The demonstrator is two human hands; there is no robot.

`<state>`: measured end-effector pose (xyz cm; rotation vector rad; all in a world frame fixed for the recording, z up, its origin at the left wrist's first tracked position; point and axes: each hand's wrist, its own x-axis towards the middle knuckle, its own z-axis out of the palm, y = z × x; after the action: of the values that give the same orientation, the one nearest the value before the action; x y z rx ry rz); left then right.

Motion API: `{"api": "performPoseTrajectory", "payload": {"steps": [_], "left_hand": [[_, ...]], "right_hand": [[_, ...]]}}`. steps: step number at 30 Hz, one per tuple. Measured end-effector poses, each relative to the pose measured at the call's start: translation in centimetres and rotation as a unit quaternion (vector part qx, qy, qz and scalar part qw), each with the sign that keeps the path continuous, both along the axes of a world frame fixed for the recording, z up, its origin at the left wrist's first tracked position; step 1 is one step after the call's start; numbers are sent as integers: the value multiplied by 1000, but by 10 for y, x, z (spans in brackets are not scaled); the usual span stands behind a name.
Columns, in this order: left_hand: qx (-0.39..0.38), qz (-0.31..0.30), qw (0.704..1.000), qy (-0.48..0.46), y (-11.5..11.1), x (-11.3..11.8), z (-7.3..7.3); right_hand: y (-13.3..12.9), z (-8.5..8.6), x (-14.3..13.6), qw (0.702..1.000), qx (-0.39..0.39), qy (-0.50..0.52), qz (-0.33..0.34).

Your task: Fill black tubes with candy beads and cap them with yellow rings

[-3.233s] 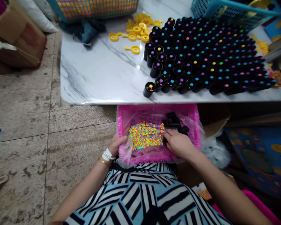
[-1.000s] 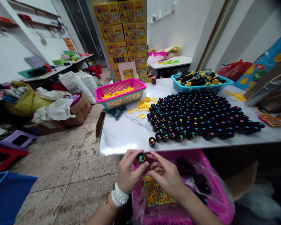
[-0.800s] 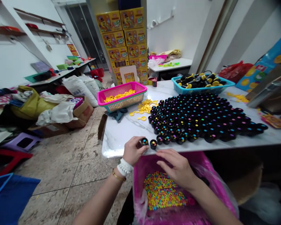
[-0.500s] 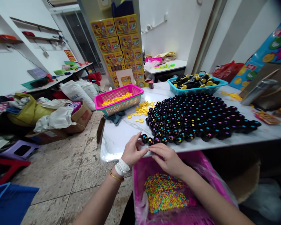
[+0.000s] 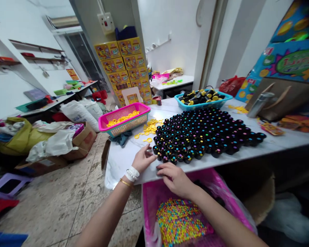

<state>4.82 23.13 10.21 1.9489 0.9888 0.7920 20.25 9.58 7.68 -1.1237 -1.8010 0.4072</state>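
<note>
The left hand (image 5: 142, 160) rests on the white marble table (image 5: 123, 154) at the near left corner of a big block of small black cups (image 5: 206, 132), each with coloured candy beads showing in its mouth. Its fingers (image 5: 147, 150) are loosely spread and reach toward the outermost cup (image 5: 156, 150) at that corner; the fingertips lie right against the cup, though whether they pinch it or only touch it cannot be told. A white bead bracelet (image 5: 131, 173) and a thin gold bangle (image 5: 124, 183) sit on that wrist.

The right hand (image 5: 175, 178) lies just right of the left one, at the table's near edge, palm down with the fingers curled. Its fingertips (image 5: 161, 167) are just short of the front row of cups, and it seems to hold nothing, but the underside is hidden.

Below the right hand and its forearm sits a pink basket (image 5: 231, 202) lined with clear plastic, with a heap of multicoloured candy beads (image 5: 179, 221) in it.

Beyond the left hand, farther along the table, loose yellow plastic rings (image 5: 149, 127) are scattered beside a pink-rimmed basket (image 5: 123, 120) filled with more of them. Beyond the block of cups stands a blue basket (image 5: 203, 99) of black and yellow pieces. Behind the table rises a stack of yellow cartons (image 5: 126, 68). To the left of the left arm, across the floor, lie bags and cardboard boxes (image 5: 79, 140).
</note>
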Motion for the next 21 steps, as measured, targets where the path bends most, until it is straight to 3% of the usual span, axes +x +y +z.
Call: {"api": "performPoseTrajectory", "payload": {"steps": [7,12,15,18,21], "left_hand": [[51,40,998,12,27,28,10],[14,53,998,24,24,28,12],[65,75,994,-37,-8,2,14],[165,97,979,-70,-64,-33,10],[208,115,971,-15,-129,-63,-13]], "right_hand": [[8,9,1,1000,-7,-2,-8],[-37,5,12,999,-9,38,1],[-82,-15,34,998,-57,13,-9],[-123,-43,65,981,-149,-68,-100],[-152,-63,89,951,-203,-162,-170]]}}
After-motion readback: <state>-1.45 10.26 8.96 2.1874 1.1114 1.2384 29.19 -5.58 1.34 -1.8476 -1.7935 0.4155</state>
